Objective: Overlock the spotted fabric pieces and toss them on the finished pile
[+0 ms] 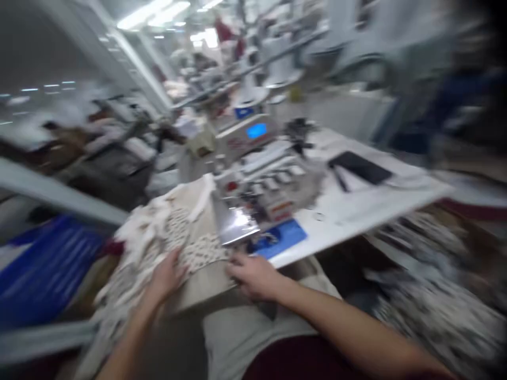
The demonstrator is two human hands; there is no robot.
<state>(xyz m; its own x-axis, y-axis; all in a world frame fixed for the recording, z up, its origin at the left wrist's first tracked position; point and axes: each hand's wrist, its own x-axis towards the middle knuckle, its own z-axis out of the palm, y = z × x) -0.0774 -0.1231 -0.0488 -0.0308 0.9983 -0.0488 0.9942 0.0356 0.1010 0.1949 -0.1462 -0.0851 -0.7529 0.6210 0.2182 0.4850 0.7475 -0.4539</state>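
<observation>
A white fabric with dark spots [204, 252] lies on the table to the left of a sewing machine [265, 182], and part of it hangs over the left side. My left hand [168, 275] is closed on the near edge of this fabric, thumb toward the machine. My right hand [253, 275] has its fingers curled and pressed together at the fabric's right corner, just below the machine's clear shield [237, 224]. Motion blur softens the fingertips of both hands. Where the fabric meets the needle area is hidden.
A dark phone-like slab [360, 167] lies on the white tabletop [344, 214] at right. A blue plate [287, 237] sits by the machine's front. Heaped fabric [447, 295] is at lower right, and a blue crate [47, 269] stands at left.
</observation>
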